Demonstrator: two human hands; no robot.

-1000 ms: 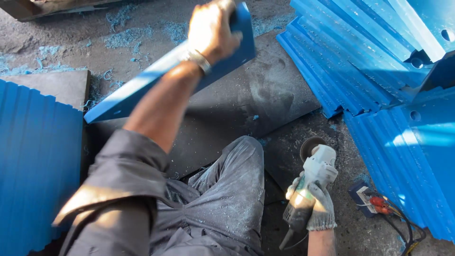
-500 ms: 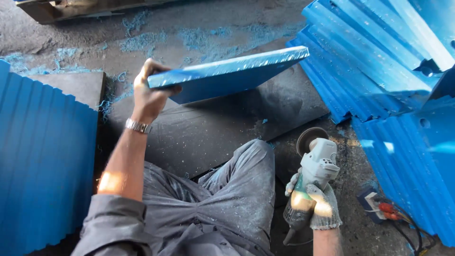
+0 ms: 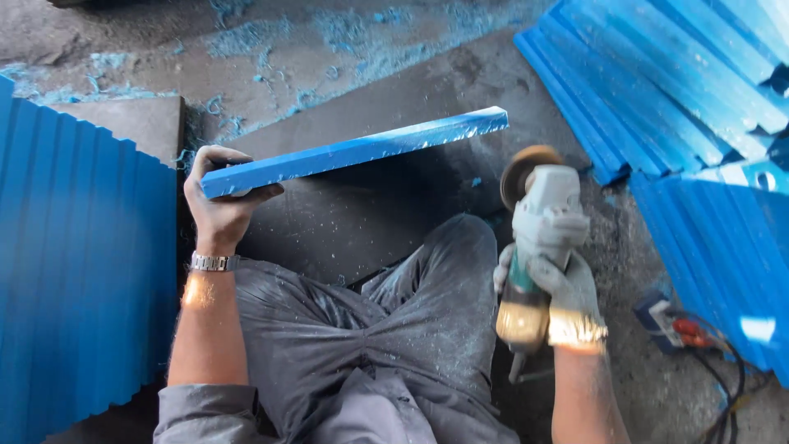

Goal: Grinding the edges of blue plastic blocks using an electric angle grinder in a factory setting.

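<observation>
Lowered: left hand (image 3: 220, 204) grips blue slat (image 3: 353, 151) level; right hand (image 3: 559, 288) holds grinder (image 3: 538, 238).

Blue panel stacks (image 3: 82, 271) and (image 3: 690, 90) wall both sides; the dark floor slab (image 3: 362, 214) between them, beyond the knees, lies open.

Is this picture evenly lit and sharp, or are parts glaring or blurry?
Head view: sharp overall, no obvious motion blur. Sunlight falls unevenly: bright glare patches on the left forearm near the left hand, on the right hand in its glove, and on the stacked blue panels at right. The blue plank and angle grinder are clear; bottom corners are dim.
</observation>
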